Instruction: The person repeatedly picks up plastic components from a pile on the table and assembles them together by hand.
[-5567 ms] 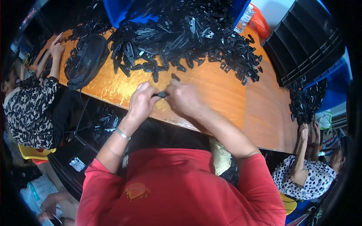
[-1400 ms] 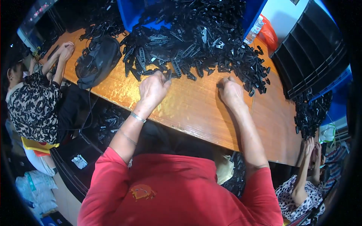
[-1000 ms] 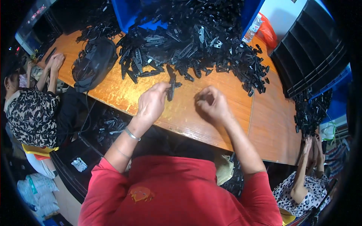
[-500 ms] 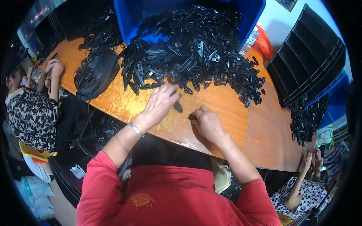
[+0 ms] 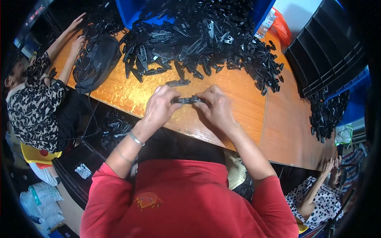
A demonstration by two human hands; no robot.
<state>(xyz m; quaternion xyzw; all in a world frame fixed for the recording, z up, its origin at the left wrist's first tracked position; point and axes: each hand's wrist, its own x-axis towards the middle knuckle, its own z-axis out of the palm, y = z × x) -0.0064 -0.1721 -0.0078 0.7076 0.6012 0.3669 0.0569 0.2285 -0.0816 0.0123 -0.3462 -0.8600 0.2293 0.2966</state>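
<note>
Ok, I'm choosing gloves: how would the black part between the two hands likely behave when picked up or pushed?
The black part is probably stiff: it spans from left hand to right hand without sagging. It seems light, pinched only at its ends. Its long, angular shape may slide rather than roll.

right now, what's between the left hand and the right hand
A black part, held at its ends by the left hand and right hand, in the head view.

A worn orange-brown wooden table (image 5: 244, 111) is bearing a heap of black plastic parts (image 5: 190, 49) that is spreading from a blue bin (image 5: 126, 14); a black bag (image 5: 99, 65) is slumping at the left, and one loose part (image 5: 177, 82) is lying nearer.
</note>
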